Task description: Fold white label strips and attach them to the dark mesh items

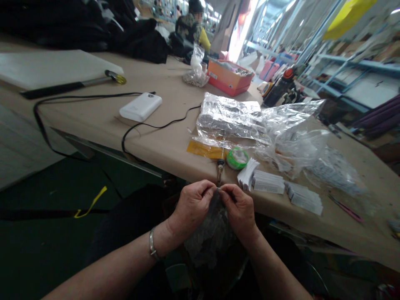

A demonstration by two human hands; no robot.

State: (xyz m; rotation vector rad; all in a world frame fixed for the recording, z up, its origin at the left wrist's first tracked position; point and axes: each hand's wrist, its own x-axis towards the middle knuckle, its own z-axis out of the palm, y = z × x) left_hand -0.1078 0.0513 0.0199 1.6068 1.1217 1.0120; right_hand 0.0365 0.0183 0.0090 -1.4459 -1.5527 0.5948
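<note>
My left hand (195, 202) and my right hand (239, 208) meet at the table's front edge, thumbs and forefingers pinched together. Whatever sits between the fingertips is too small to name. Just beyond them, a slim metal-tipped tool (220, 168) with a dark collar points toward my fingers. A green round container (237, 158) with whitish stuff inside stands beside the tool, and an amber strip (204, 150) lies behind it. To the right are a fanned stack of white paper slips (248, 174) and another stack of tags (268, 182). Crumpled clear plastic (211, 237) lies below my hands.
A clear plastic bag (231, 118) spreads across the table behind the tool. Farther back are an orange box (229, 79), a white power bank (141, 107) with a black cable nearby, and a yellow-handled tool (115, 77). Pink tweezers (346, 208) lie right. A person (190, 31) is in the background.
</note>
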